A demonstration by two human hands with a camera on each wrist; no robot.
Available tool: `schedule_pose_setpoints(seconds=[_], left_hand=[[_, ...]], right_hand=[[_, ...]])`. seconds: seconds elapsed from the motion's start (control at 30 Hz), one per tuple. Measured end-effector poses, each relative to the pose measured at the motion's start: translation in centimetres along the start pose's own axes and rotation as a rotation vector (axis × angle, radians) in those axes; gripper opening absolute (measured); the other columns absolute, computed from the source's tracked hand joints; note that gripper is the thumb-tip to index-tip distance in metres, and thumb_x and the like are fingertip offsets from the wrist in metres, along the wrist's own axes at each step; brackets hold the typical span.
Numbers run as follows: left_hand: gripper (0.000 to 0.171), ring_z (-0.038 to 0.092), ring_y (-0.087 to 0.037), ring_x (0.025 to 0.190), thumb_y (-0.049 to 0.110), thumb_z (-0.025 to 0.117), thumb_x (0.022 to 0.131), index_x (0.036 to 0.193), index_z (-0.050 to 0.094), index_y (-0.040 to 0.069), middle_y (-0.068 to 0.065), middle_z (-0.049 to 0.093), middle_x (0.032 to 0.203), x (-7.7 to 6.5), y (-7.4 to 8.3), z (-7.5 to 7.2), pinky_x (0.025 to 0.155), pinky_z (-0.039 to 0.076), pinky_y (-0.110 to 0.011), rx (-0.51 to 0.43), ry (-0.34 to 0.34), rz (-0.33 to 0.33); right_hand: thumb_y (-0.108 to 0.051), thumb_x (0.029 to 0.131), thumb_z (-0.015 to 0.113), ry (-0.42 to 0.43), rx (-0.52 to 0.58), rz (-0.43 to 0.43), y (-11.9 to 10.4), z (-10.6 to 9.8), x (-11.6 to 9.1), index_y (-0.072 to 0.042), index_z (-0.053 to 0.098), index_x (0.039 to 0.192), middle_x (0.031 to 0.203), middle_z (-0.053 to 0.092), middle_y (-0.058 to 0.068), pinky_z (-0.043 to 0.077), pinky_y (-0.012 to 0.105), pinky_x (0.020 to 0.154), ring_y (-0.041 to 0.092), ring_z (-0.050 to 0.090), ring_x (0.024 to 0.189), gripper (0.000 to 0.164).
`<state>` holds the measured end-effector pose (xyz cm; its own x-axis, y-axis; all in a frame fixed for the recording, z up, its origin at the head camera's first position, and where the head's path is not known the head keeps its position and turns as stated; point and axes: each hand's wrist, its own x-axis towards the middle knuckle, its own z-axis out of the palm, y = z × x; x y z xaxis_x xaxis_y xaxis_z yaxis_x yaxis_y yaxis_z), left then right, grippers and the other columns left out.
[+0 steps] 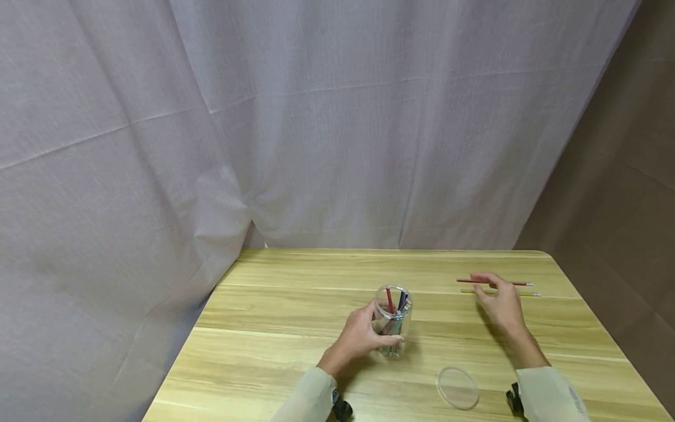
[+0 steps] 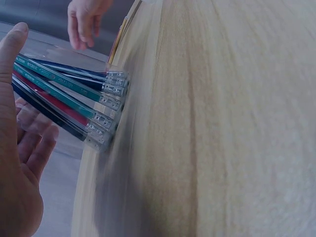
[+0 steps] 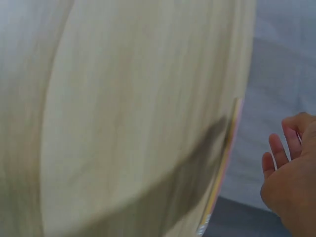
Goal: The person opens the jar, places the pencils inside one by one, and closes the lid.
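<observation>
My left hand [image 1: 364, 333] grips a clear jar [image 1: 393, 313] from its left side, thumb across the front. Inside the jar stand several pencils [image 2: 69, 94], teal, dark blue and red, their metal-banded ends at the jar's bottom. My right hand [image 1: 500, 302] hovers over the table's right part, fingers loosely bent, with nothing seen between them. Below it, a red pencil [image 1: 522, 283] and a yellow pencil [image 1: 529, 294] lie side by side, partly hidden by the hand. In the right wrist view the hand [image 3: 294, 163] is apart from the yellow pencil [image 3: 222, 163].
A clear round lid or ring [image 1: 457, 388] lies near the table's front, between the forearms. The wooden table [image 1: 253, 334] ends at a grey curtain [image 1: 327, 146] behind and a darker brown cloth [image 1: 612, 205] on the right.
</observation>
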<state>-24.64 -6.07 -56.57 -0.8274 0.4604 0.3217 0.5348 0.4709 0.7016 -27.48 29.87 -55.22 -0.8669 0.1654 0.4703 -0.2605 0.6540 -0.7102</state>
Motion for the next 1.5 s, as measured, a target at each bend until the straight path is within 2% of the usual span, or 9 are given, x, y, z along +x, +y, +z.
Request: schedule_pose_setpoints(seconds=[0.13,0.23,0.33,0.63,0.87,1.03,1.13,1.27,1.5], left_hand=[[0.066,0.060,-0.001,0.096,0.051,0.093,0.079,0.132,0.061,0.027,0.017,0.069,0.115,0.1,0.0,0.0,0.083,0.050,-0.024,-0.003,0.006,0.008],[0.068,0.060,-0.001,0.095,0.050,0.094,0.078,0.133,0.061,0.025,0.017,0.069,0.116,0.1,0.0,0.1,0.083,0.050,-0.024,-0.001,0.009,0.009],[0.069,0.059,-0.001,0.094,0.049,0.094,0.078,0.134,0.062,0.024,0.016,0.069,0.115,0.1,-0.1,0.1,0.082,0.050,-0.023,0.006,0.010,0.011],[0.068,0.059,-0.001,0.093,0.049,0.094,0.078,0.133,0.062,0.024,0.016,0.069,0.116,0.1,-0.1,0.2,0.082,0.050,-0.023,0.005,0.013,0.019],[0.070,0.061,-0.001,0.097,0.051,0.094,0.078,0.135,0.061,0.025,0.016,0.069,0.118,0.1,-0.2,0.2,0.084,0.051,-0.025,0.009,0.014,0.015],[0.070,0.061,-0.001,0.097,0.050,0.093,0.079,0.135,0.060,0.025,0.014,0.070,0.120,0.2,-0.2,0.1,0.084,0.051,-0.024,0.014,0.010,0.026],[0.072,0.060,-0.001,0.096,0.050,0.093,0.079,0.137,0.061,0.021,0.013,0.070,0.121,0.2,-0.2,0.1,0.083,0.050,-0.024,0.015,0.011,0.029],[0.076,0.059,-0.001,0.095,0.050,0.094,0.079,0.139,0.061,0.017,0.013,0.070,0.122,0.2,-0.2,0.1,0.084,0.050,-0.024,0.012,0.013,0.024],[0.075,0.061,-0.001,0.097,0.051,0.093,0.079,0.138,0.061,0.020,0.015,0.069,0.122,0.1,-0.1,0.1,0.086,0.051,-0.026,0.009,0.015,0.019]], right_hand=[[0.002,0.097,0.069,-0.085,-0.035,0.066,1.1,-0.1,0.2,0.001,0.075,0.120,0.129,0.070,0.027,0.046,0.063,0.101,0.052,0.061,0.122,0.025],[0.004,0.096,0.069,-0.132,-0.060,0.075,1.7,-0.1,0.2,0.001,0.075,0.122,0.130,0.068,0.029,0.047,0.066,0.100,0.054,0.066,0.117,0.027],[0.004,0.096,0.071,-0.160,-0.083,0.074,2.4,0.2,0.1,0.001,0.075,0.122,0.125,0.071,0.029,0.051,0.063,0.096,0.051,0.070,0.108,0.027],[0.003,0.096,0.069,-0.193,-0.125,0.056,3.6,0.9,0.2,0.002,0.075,0.121,0.116,0.075,0.023,0.055,0.046,0.086,0.045,0.070,0.105,0.025],[0.006,0.095,0.071,-0.196,-0.128,0.043,3.5,1.1,0.1,0.003,0.076,0.117,0.113,0.076,0.024,0.054,0.051,0.088,0.046,0.070,0.105,0.023],[0.006,0.092,0.076,-0.183,-0.149,0.012,3.5,1.2,-0.1,0.002,0.078,0.109,0.104,0.078,0.020,0.053,0.027,0.079,0.042,0.073,0.098,0.018],[0.004,0.092,0.078,-0.175,-0.153,0.001,3.5,1.1,-0.2,0.001,0.079,0.106,0.101,0.079,0.017,0.049,0.019,0.076,0.040,0.074,0.095,0.015],[0.001,0.091,0.081,-0.172,-0.151,-0.008,3.5,1.0,-0.4,-0.002,0.080,0.104,0.098,0.079,0.014,0.050,0.020,0.075,0.035,0.074,0.091,0.013],[0.002,0.089,0.084,-0.193,-0.127,-0.046,3.3,0.9,-0.8,-0.004,0.080,0.100,0.093,0.079,0.010,0.052,0.019,0.071,0.022,0.073,0.083,0.013]])
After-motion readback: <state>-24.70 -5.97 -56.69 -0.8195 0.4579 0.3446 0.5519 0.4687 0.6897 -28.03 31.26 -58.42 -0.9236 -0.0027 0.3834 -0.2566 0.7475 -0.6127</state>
